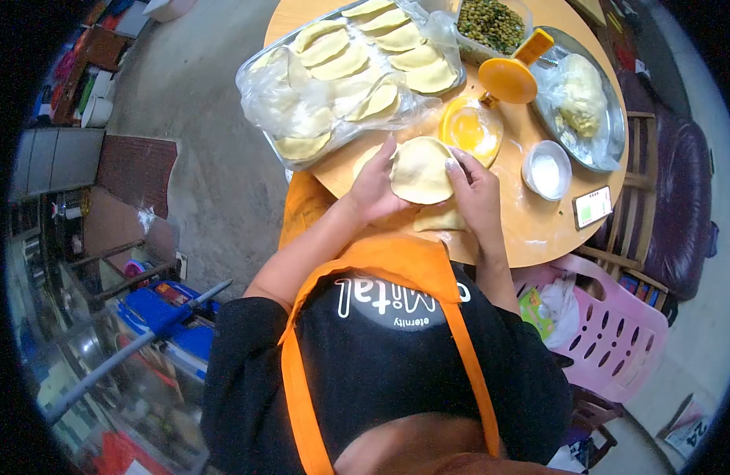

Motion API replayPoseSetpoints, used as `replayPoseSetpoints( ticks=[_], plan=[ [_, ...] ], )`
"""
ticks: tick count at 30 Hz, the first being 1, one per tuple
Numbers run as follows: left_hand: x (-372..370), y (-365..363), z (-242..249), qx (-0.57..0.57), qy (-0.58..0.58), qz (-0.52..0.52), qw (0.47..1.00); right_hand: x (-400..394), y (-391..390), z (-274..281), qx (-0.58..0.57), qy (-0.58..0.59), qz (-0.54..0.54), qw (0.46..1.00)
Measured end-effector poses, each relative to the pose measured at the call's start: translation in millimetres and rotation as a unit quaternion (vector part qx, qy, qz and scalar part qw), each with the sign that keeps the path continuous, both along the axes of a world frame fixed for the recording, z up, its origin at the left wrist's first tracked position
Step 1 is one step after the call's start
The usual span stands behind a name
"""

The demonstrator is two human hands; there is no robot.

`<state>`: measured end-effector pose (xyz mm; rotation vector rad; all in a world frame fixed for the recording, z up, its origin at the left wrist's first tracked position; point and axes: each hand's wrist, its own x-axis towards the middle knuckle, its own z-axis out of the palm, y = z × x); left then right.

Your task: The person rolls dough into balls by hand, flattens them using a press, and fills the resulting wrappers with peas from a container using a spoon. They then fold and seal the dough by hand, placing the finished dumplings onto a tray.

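A round, flat dough wrapper is held up between my two hands, above the near edge of the round wooden table. My left hand grips its left edge, thumb upward and palm beneath. On the opposite edge, the fingers of my right hand pinch the dough. Another piece of dough lies on the table just below the wrapper. More dough shows partly behind my left hand. Right behind the wrapper stands a yellow dough press, its round lid raised.
A tray lined with plastic carries several folded dumplings. Beyond the press stands a container of green chopped filling. To the right are a metal basin with a dough lump, a bowl of white powder and a phone. A pink chair adjoins the table.
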<state>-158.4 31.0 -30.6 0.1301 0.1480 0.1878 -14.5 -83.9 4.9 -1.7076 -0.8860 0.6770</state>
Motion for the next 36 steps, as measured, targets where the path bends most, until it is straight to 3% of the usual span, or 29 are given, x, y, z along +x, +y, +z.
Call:
replayPoseSetpoints(
  ticks=[1,4,7,10,13,17,19,21,23,26,36],
  plan=[
    [-1,1,1,0.028,0.051,0.007,0.998,1,-2,1,-0.011,-0.019,0.001,1.000],
    [0,3,-3,0.027,0.037,0.002,0.999,5,-3,2,-0.024,-0.136,-0.020,0.990],
    [5,1,-3,0.063,0.080,0.014,0.995,7,-4,0,0.011,-0.142,-0.034,0.989],
    [5,0,5,0.046,0.077,0.014,0.996,14,-7,-3,0.069,-0.258,-0.074,0.961],
    [1,3,-5,0.025,0.031,0.012,0.999,37,-32,-14,0.075,-0.138,-0.182,0.971],
    [0,2,-7,-0.017,-0.010,0.010,1.000,90,-82,-22,0.058,-0.357,-0.316,0.877],
    [1,2,-17,-0.062,-0.057,-0.006,0.996,111,-108,-24,0.045,-0.384,-0.381,0.840],
    [-2,1,-20,-0.021,-0.001,0.005,1.000,133,-136,-38,-0.055,-0.472,-0.437,0.763],
    [-3,-2,-21,-0.006,0.018,0.004,1.000,151,-167,-56,-0.110,-0.562,-0.384,0.724],
    [-2,-6,-15,0.041,0.114,0.030,0.992,155,-185,-84,-0.184,-0.524,-0.419,0.719],
    [1,-9,-7,0.056,0.135,0.000,0.989,152,-175,-82,-0.257,-0.523,-0.401,0.707]
  ],
)
